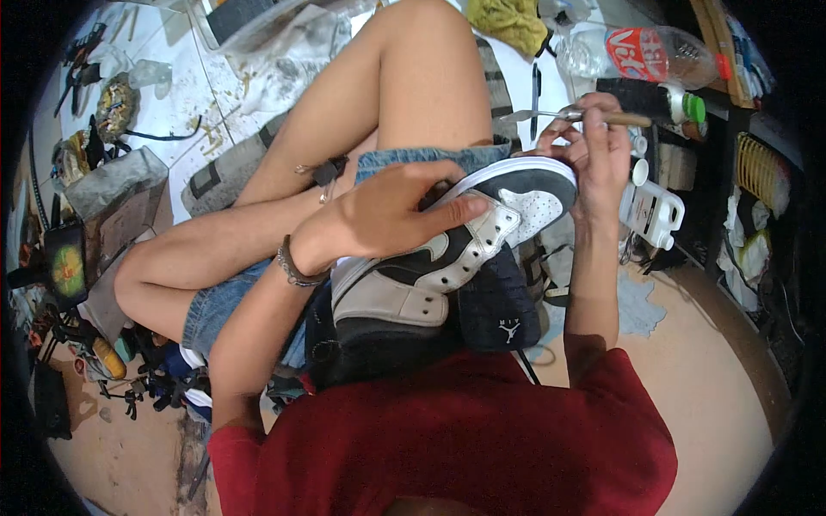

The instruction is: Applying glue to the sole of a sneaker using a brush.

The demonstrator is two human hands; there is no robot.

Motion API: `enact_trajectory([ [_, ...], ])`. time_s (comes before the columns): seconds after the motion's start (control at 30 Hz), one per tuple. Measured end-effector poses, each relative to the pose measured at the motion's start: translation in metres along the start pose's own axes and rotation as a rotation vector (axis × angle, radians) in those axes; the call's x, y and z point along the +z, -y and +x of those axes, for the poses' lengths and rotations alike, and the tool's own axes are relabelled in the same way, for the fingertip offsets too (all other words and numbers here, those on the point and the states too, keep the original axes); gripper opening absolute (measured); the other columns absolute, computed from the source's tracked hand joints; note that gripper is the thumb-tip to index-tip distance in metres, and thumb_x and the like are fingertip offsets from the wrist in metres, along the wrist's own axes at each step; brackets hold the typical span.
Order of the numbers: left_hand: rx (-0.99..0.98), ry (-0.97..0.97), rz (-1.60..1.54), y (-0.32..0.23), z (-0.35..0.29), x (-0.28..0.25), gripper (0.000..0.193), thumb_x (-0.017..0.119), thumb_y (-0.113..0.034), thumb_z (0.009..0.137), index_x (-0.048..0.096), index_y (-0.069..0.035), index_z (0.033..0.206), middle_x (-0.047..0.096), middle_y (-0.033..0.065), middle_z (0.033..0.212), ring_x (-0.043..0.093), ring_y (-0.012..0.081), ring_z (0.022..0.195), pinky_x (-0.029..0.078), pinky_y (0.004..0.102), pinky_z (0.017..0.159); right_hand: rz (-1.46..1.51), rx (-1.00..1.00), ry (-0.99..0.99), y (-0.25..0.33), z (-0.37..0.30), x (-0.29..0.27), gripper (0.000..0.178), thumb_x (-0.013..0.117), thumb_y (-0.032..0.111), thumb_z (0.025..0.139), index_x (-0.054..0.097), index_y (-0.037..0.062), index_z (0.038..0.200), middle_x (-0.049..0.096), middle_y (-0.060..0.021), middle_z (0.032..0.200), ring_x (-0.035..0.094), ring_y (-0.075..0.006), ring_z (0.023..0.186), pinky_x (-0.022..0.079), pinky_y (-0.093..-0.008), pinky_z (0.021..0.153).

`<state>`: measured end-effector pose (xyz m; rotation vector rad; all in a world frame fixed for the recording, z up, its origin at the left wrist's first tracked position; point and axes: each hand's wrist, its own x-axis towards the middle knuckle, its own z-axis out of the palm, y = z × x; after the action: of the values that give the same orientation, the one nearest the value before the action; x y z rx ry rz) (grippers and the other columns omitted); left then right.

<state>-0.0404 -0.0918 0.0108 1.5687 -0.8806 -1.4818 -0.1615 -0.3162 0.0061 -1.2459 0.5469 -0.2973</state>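
Note:
A black, white and light grey high-top sneaker (391, 297) lies tilted across my lap, its toe pointing to the upper right. My left hand (391, 211) is closed over its side, thumb on the upper near the lace holes. The laces are out, and a black padded tongue (499, 314) hangs out beside the eyelets. At the toe, my right hand (598, 150) grips a slim tool with a wooden handle (626, 119) and a thin metal blade that points left. Some right fingertips are hidden behind the white sole edge, so I cannot tell whether they touch it.
Beyond my knees lies a clear plastic bottle (645, 56) with a red label, near a yellow cloth (514, 24). To the right stand a white jug (656, 213) and a green-capped container (693, 107). Tools and clamps (129, 391) clutter the floor at left, below a phone (67, 265).

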Motion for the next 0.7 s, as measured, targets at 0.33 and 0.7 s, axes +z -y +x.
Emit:
enact_trajectory([
  [0.33,0.062,-0.100,-0.295,0.026,0.022,0.028,0.036,0.069,-0.027,0.094,0.059,0.003,0.111,0.066,0.0071,0.092,0.060,0.0093,0.087,0.050,0.0253,0.076,-0.358,-0.139,0.024,0.002,-0.007,0.000,0.026,0.060,0.013,0.096,0.060,-0.0052,0.114,0.067,-0.0135,0.094,0.070,-0.0225,0.082,0.060,-0.0372,0.076],
  [0.7,0.113,-0.183,-0.190,0.037,0.020,0.032,0.034,0.072,-0.029,0.089,0.062,0.001,0.102,0.066,0.0070,0.080,0.060,0.0094,0.072,0.046,0.0252,0.063,-0.824,-0.388,0.258,0.015,-0.031,0.032,0.008,0.053,0.003,0.096,0.053,-0.0042,0.092,0.064,-0.0181,0.073,0.069,-0.0296,0.077,0.048,-0.0576,0.099],
])
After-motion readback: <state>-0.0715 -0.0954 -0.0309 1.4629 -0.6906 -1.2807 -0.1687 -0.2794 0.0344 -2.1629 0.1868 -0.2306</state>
